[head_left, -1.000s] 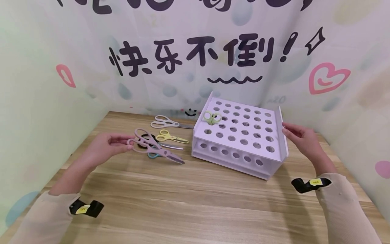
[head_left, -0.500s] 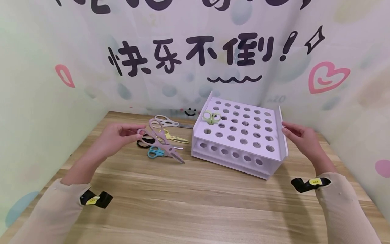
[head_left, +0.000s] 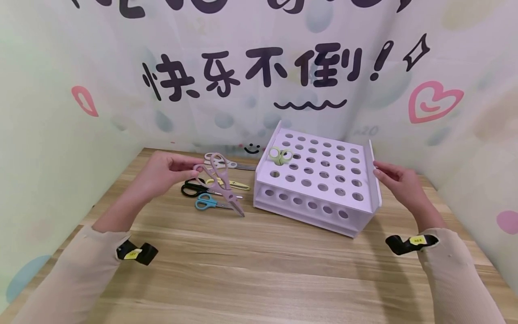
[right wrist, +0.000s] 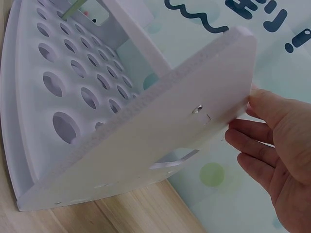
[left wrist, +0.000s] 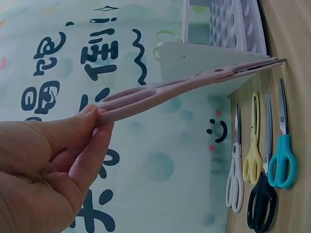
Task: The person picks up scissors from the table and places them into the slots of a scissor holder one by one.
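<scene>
My left hand (head_left: 170,173) pinches a pair of mauve scissors (head_left: 229,196) by one handle loop, thumb against fingers. The scissors slope down to the right with blades lowest; whether the tip touches the table I cannot tell. A white rack (head_left: 317,196) with rows of round holes stands at centre right. Pale green scissors (head_left: 280,160) sit in a hole near its left side, handles up and blades hidden from above. My right hand (head_left: 401,185) touches the outer side of the rack's right panel (right wrist: 160,121) with its fingertips, fingers loosely extended.
Beside the rack, on the wooden table (head_left: 243,270), lie white scissors (left wrist: 235,167), yellow scissors (left wrist: 254,148), black scissors (left wrist: 263,184) and blue scissors (left wrist: 283,144). A printed cloth (head_left: 226,36) hangs behind the table, and walls stand at both sides.
My left hand has moved right and slightly up and away with the mauve scissors, which now hang more steeply. More of the blue and black scissors shows. The right hand has stayed on the rack.
</scene>
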Action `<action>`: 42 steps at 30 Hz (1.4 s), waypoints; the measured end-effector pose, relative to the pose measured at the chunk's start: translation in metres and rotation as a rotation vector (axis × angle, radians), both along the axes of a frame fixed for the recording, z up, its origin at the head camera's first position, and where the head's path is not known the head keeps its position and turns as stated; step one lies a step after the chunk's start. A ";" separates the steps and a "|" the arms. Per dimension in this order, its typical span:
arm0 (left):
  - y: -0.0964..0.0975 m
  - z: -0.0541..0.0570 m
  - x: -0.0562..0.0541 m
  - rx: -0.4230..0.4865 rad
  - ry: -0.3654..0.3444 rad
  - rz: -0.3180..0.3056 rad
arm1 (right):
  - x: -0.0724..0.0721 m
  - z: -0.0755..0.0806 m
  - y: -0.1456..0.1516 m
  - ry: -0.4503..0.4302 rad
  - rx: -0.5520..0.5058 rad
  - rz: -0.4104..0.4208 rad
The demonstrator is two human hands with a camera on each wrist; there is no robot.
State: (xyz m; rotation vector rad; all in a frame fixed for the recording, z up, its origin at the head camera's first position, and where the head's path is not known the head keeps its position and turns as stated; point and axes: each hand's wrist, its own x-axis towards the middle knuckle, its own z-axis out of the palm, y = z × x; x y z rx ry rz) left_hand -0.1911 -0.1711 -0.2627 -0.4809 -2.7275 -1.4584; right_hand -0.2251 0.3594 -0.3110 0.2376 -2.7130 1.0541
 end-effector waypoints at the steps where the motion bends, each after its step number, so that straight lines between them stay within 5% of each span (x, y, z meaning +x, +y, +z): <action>1: 0.001 0.001 -0.001 0.002 -0.002 0.000 | 0.000 0.000 0.000 0.000 0.000 0.001; 21: 0.016 0.018 -0.017 0.096 0.029 0.012 | -0.003 0.000 0.001 -0.004 0.016 0.005; 35: 0.027 0.044 -0.024 0.164 0.019 0.000 | 0.001 0.001 -0.002 -0.007 -0.010 0.014; 42: 0.031 0.065 -0.025 0.148 0.080 -0.026 | 0.002 0.001 -0.002 -0.005 -0.013 0.015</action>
